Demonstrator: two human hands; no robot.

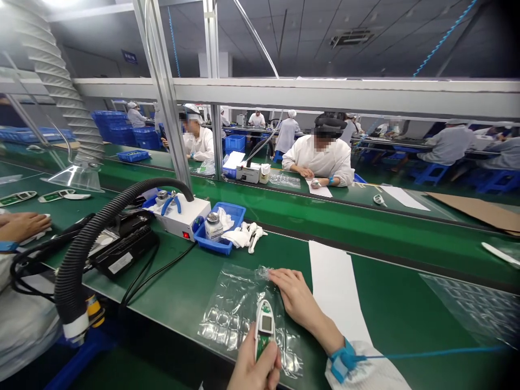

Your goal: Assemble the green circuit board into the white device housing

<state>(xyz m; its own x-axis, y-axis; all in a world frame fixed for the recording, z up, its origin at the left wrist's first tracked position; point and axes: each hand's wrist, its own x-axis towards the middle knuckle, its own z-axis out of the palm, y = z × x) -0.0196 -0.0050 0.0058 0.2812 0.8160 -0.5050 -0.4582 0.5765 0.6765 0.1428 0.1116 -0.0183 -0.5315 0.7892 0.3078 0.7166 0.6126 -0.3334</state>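
Note:
My left hand (258, 364) is closed around a slim white plastic housing (257, 330), which tilts upright near the front edge of the bench. Inside it are a green circuit board (263, 342) and a small grey screen (266, 323). Just behind and below lies a thin clear plastic blister tray (227, 319) with moulded pockets. My right hand (298, 303) reaches over the tray's far right side, fingers together and tips at a small clear plastic lump (263, 272). The thumb is hidden, so what it pinches, if anything, does not show.
A blue bin (219, 246) holds a bottle and tissue, with white plastic parts (252, 235) beside it. Left stand a white box (184, 216) and a black ribbed hose (81, 254). White paper (335, 287) lies right. A co-worker's hand (24, 226) rests at far left.

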